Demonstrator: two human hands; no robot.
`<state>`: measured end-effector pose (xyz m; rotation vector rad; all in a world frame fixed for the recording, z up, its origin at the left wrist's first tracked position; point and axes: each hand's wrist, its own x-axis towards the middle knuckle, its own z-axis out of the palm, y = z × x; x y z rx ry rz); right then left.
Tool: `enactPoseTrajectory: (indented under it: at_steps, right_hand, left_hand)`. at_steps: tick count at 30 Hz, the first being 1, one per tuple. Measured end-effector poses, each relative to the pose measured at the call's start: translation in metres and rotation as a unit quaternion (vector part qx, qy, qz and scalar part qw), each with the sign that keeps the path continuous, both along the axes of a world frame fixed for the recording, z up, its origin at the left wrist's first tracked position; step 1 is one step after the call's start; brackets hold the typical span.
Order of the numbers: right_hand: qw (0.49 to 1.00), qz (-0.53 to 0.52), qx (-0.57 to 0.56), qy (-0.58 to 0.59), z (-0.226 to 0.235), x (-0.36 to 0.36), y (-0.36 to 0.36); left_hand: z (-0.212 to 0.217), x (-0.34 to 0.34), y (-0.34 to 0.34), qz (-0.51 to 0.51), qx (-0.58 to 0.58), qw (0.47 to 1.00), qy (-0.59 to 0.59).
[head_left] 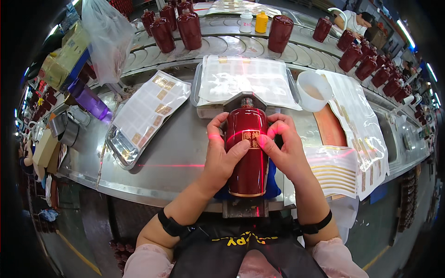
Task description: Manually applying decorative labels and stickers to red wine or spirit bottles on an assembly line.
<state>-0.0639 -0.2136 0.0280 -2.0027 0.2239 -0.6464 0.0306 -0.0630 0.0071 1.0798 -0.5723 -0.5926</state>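
Observation:
A glossy dark red bottle (248, 173) lies in front of me with its neck pointing away, on a rest with blue cloth (274, 186). My left hand (220, 155) is closed round its left side, with the thumb across the front. On the right side my right hand (286, 147) grips it, fingers curled at the edge and thumb pressing a square gold label (250, 134). Both thumbs touch the label and cover part of it. Red laser lines cross the bottle and my hands. A dark angled holder (232, 103) surrounds the neck.
White label sheets (245, 76) lie on a tray behind the bottle. Another label sheet (150, 106) rests on a metal tray (121, 155) at left. At right are a white tub (311, 90) and gold-strip sheets (331, 171). Red bottles (281, 33) stand along the conveyor (222, 46).

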Motion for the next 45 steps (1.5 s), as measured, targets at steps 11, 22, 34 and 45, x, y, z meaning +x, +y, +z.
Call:
enactPoseTrajectory:
  at_steps: [11,22,34,45]
  right_hand:
    - [1.000,-0.001,-0.019,-0.015,-0.004,0.002,-0.001]
    - [0.971,-0.054,-0.204,-0.112,0.023,0.002,-0.017]
    - [0.973,0.115,-0.198,0.029,0.067,0.025,-0.016]
    - [0.942,-0.037,-0.322,-0.090,0.055,0.030,-0.026]
  left_hand:
    - [-0.004,0.001,0.000,0.002,-0.015,0.999,-0.031]
    - [0.000,-0.004,-0.005,0.008,0.004,1.000,0.002]
    - [0.002,-0.003,-0.004,0.012,0.004,1.000,0.000]
    - [0.003,0.006,0.004,-0.033,-0.041,0.997,0.063]
